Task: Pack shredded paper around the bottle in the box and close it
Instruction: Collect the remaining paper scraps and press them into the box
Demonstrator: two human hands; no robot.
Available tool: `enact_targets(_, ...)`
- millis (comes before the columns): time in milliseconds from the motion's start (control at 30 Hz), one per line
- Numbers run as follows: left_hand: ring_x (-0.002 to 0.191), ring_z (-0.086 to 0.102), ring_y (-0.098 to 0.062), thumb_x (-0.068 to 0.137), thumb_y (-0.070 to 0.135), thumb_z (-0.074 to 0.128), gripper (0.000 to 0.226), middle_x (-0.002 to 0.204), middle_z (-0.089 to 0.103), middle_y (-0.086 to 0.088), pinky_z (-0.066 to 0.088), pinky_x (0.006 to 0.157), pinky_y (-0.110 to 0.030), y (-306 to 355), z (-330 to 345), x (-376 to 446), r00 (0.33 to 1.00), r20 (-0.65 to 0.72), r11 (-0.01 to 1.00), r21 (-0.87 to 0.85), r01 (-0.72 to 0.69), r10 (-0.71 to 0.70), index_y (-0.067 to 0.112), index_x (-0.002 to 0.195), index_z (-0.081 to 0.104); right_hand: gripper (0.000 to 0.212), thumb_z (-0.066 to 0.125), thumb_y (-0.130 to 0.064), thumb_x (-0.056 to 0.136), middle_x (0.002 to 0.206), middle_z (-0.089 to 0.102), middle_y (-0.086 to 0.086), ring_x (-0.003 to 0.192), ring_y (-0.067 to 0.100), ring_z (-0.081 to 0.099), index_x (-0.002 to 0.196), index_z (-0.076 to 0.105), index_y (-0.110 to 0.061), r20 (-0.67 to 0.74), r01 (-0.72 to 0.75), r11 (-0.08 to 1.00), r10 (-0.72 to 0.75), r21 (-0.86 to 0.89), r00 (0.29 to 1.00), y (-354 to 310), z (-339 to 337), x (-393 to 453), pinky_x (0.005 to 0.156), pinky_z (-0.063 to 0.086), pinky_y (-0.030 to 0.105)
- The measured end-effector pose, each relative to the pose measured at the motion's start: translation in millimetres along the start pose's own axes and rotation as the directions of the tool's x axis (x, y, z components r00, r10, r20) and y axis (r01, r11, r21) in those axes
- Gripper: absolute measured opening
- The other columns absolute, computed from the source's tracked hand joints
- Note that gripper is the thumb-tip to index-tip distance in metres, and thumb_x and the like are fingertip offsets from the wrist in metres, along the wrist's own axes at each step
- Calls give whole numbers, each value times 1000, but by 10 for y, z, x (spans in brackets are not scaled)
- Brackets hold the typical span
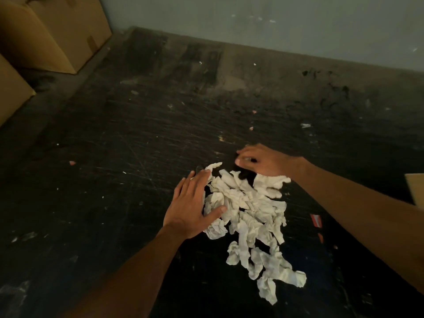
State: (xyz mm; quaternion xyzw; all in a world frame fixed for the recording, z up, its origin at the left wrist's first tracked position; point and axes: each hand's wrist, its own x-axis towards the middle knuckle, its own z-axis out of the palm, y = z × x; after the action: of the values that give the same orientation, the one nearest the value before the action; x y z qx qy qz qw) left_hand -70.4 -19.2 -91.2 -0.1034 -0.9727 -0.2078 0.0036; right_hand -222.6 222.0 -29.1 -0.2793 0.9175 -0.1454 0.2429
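On the scratched black worktop (114, 203), the heap of crumpled white paper shreds (250, 216) lies loose: light, soft, springy, likely to shed. Left hand (195, 203) flat against its side; right hand (263, 160), grip curled at the far edge, contents unclear. Best scooped from both flanks.

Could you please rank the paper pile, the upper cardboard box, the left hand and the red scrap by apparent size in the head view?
1. cardboard box, cropped
2. shredded paper
3. left hand
4. red scrap
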Motion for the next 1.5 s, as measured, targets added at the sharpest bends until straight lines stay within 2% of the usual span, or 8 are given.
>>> enact_targets(167,150,5,-18,80,86,28,99,163,16,0,8,121,-47,0,-29,-6,1000,25,1000,-23,14,-13,27,156,4,44,38,-58,98,146,47,-4,133,18,38,136,52,-39,-105,-106,986,121,131,987,-51,358,-811,110,34,48)
enact_targets(367,150,1,-18,72,91,31,106,164,12,0,1,120,-45,-32,-176,-21,991,127,992,-127,-27,43,31,154,0,65,30,-79,85,159,30,-10,147,19,20,144,33,-53,-214,-180,964,221,196,952,-99,542,-1647,117,17,60)
enact_targets(600,149,-11,-23,66,94,31,112,164,-11,1,-7,118,-52,158,-389,431,946,323,970,-235,70,10,40,151,-18,81,24,-76,82,166,-5,0,151,30,-6,154,2,-46,-230,-435,718,626,544,745,204,646,-1717,117,-7,61)
enact_targets(833,149,-13,-22,73,88,40,106,163,-14,2,-7,119,-46,439,-253,127,882,425,966,-236,-109,203,45,148,-21,89,29,-88,77,164,-16,-6,150,23,-15,152,-2,-51,-228,-175,921,264,349,937,-314,1013,-1667,117,-12,55)
enact_targets(967,142,-34,-20,57,90,59,132,154,-40,11,-12,115,-53,287,-335,-92,785,490,923,-147,-356,380,46,145,-29,124,51,-94,60,158,-37,-4,144,23,-34,151,-18,-44,-301,-94,991,118,94,946,-463,1128,-1984,111,-19,58)
enact_targets(1100,138,-40,-26,47,90,66,147,153,-42,4,-18,110,-57,124,-388,-171,703,512,839,-66,-540,493,37,149,-26,140,42,-103,50,164,-14,17,148,43,-15,158,3,-24,-320,-81,964,-4,-252,948,-579,1623,-2417,111,-8,66)
enact_targets(1233,139,-39,-32,45,90,66,150,155,-39,-2,-18,108,-60,129,-259,-113,667,503,780,-24,-625,550,31,151,-22,140,42,-104,50,163,-12,23,147,46,-11,158,2,-24,-328,-180,949,89,-257,940,-552,1895,-2371,104,5,76)
enact_targets(1500,150,-3,-21,58,88,60,140,163,3,-12,-2,121,-43,260,79,103,754,354,796,44,-604,553,9,155,-4,112,34,-98,66,164,-16,12,148,40,-17,156,-2,-41,-348,-100,963,7,-249,937,-408,1411,-1286,106,-4,76)
